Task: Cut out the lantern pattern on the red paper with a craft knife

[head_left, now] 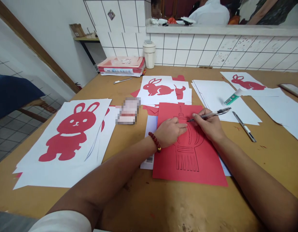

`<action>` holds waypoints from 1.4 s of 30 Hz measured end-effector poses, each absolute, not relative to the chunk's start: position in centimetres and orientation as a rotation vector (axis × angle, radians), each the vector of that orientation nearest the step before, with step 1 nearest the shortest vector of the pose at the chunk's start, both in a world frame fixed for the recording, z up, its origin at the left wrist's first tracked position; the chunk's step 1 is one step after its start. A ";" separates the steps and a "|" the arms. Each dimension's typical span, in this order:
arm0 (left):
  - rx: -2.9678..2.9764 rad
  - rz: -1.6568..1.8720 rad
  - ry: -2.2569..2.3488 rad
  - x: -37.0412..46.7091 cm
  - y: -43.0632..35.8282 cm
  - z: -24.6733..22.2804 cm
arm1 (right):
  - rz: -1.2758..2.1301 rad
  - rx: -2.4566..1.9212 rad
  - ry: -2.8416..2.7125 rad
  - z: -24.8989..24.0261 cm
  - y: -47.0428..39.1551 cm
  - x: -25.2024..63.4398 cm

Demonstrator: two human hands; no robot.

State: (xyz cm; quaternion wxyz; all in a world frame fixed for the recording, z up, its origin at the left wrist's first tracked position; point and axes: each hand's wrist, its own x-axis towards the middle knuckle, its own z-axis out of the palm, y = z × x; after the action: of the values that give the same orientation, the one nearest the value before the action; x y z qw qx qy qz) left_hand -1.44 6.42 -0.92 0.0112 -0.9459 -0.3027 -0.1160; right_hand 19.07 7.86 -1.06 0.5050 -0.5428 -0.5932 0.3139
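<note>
A sheet of red paper [164, 166] lies in front of me, bearing a lantern outline with a fringed tassel drawn in dark lines. My left hand [170, 132], a dark red bead bracelet [155, 141] at its wrist, rests flat on the sheet with fingers stretched out to the right. In my right hand [209, 125] a pen [214, 113] is gripped, its tip touching the paper near the top of the lantern. Part of the drawing is hidden beneath both hands. White paper [147, 164] shows from under the red sheet's left edge.
To the left lie white sheets with a red rabbit cutout [71, 132]. Another rabbit cutout [158, 88] sits ahead. On the right are a glue stick [233, 96], a utility knife [244, 126] and white sheets. A paper stack [122, 66] and white cup [149, 54] stand by the wall.
</note>
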 end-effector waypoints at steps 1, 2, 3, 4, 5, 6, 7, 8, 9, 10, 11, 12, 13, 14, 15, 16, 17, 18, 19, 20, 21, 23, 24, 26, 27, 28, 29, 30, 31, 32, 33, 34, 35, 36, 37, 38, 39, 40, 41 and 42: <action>-2.954 -0.355 -0.943 -1.4 6.4 -0.9 | 0.758 -1.312 -1.428 -1.0 7.8 19.0; -2.959 -0.347 -0.945 -1.5 6.4 -0.8 | 0.761 -1.315 -1.426 -1.0 7.8 19.0; -2.964 -0.341 -0.947 -1.4 6.3 -0.8 | 0.767 -1.315 -1.428 -1.1 7.8 19.0; -2.967 -0.341 -0.947 -1.4 6.3 -0.8 | 0.774 -1.312 -1.433 -1.1 7.9 19.1; -2.970 -0.342 -0.949 -1.4 6.3 -0.7 | 0.781 -1.309 -1.439 -1.2 7.9 19.1; -2.971 -0.342 -0.950 -1.4 6.3 -0.7 | 0.788 -1.307 -1.443 -1.3 7.9 19.1; -2.973 -0.339 -0.951 -1.4 6.3 -0.7 | 0.791 -1.305 -1.444 -1.4 8.0 19.1; -2.974 -0.334 -0.949 -1.4 6.4 -0.7 | 0.792 -1.304 -1.441 -1.5 8.0 19.1; -2.976 -0.327 -0.946 -1.4 6.4 -0.7 | 0.789 -1.305 -1.435 -1.5 8.0 19.2; -2.978 -0.320 -0.942 -1.4 6.4 -0.7 | 0.783 -1.306 -1.428 -1.5 8.1 19.2; -2.979 -0.316 -0.939 -1.4 6.4 -0.7 | 0.774 -1.309 -1.423 -1.6 8.1 19.2; -2.979 -0.315 -0.937 -1.4 6.4 -0.7 | 0.766 -1.309 -1.423 -1.6 8.1 19.2; -2.977 -0.315 -0.938 -1.4 6.3 -0.7 | 0.761 -1.310 -1.430 -1.5 8.1 19.2; -2.973 -0.315 -0.941 -1.4 6.3 -0.6 | 0.759 -1.310 -1.440 -1.5 8.1 19.2; -2.970 -0.311 -0.947 -1.4 6.3 -0.6 | 0.757 -1.309 -1.447 -1.5 8.1 19.3; -2.968 -0.303 -0.951 -1.4 6.3 -0.6 | 0.756 -1.307 -1.447 -1.4 8.1 19.3; -2.967 -0.291 -0.956 -1.4 6.2 -0.6 | 0.754 -1.305 -1.440 -1.4 8.1 19.2; -2.967 -0.279 -0.958 -1.4 6.2 -0.5 | 0.749 -1.303 -1.431 -1.4 8.1 19.2; -2.966 -0.271 -0.962 -1.4 6.2 -0.5 | 0.742 -1.302 -1.421 -1.3 8.0 19.2; -2.965 -0.267 -0.965 -1.4 6.2 -0.5 | 0.741 -1.301 -1.415 -1.3 8.0 19.2; -2.963 -0.267 -0.966 -1.4 6.2 -0.5 | 0.745 -1.302 -1.416 -1.3 8.0 19.2; -2.961 -0.262 -0.959 -1.4 6.2 -0.5 | 0.755 -1.307 -1.426 -1.3 8.0 19.2; -2.960 -0.256 -0.956 -1.4 6.2 -0.4 | 0.762 -1.310 -1.430 -1.2 7.9 19.2; -2.957 -0.245 -0.956 -1.4 6.2 -0.4 | 0.769 -1.311 -1.429 -1.2 7.9 19.2; -2.957 -0.245 -0.958 -1.4 6.2 -0.4 | 0.770 -1.311 -1.429 -1.2 7.9 19.2; -2.956 -0.251 -0.960 -1.4 6.2 -0.4 | 0.771 -1.311 -1.431 -1.2 7.9 19.2; -2.956 -0.259 -0.958 -1.4 6.2 -0.4 | 0.772 -1.310 -1.438 -1.2 7.9 19.2; -2.957 -0.267 -0.952 -1.4 6.2 -0.5 | 0.770 -1.307 -1.447 -1.2 7.9 19.3; -2.955 -0.278 -0.944 -1.4 6.2 -0.5 | 0.764 -1.304 -1.456 -1.2 7.9 19.3; -2.950 -0.291 -0.936 -1.4 6.3 -0.6 | 0.755 -1.302 -1.460 -1.2 7.9 19.3; -2.943 -0.307 -0.929 -1.5 6.3 -0.7 | 0.743 -1.302 -1.459 -1.1 7.9 19.3; -2.936 -0.323 -0.921 -1.5 6.3 -0.8 | 0.732 -1.305 -1.457 -1.1 7.9 19.3; -2.930 -0.337 -0.912 -1.5 6.4 -0.9 | 0.723 -1.310 -1.458 -1.1 7.9 19.3; -2.925 -0.349 -0.902 -1.5 6.4 -1.0 | 0.721 -1.312 -1.461 -1.1 7.9 19.3; -2.921 -0.358 -0.893 -1.5 6.5 -1.1 | 0.729 -1.310 -1.467 -1.1 7.9 19.4; -2.917 -0.364 -0.887 -1.5 6.5 -1.1 | 0.743 -1.305 -1.476 -1.1 7.9 19.4; -2.914 -0.369 -0.882 -1.5 6.5 -1.2 | 0.755 -1.300 -1.482 -1.1 7.9 19.4; -2.910 -0.372 -0.879 -1.5 6.5 -1.2 | 0.765 -1.296 -1.483 -1.1 7.9 19.4; -2.907 -0.374 -0.876 -1.5 6.5 -1.2 | 0.767 -1.296 -1.480 -1.1 7.9 19.4; -2.906 -0.374 -0.872 -1.5 6.5 -1.2 | 0.764 -1.299 -1.478 -1.1 7.9 19.5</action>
State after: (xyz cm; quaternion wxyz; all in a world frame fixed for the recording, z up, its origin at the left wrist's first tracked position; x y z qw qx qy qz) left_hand -1.47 6.52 -1.24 0.0424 -0.9498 -0.2849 -0.1221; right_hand 19.45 7.90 -1.07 0.4929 -0.5356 -0.6092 0.3148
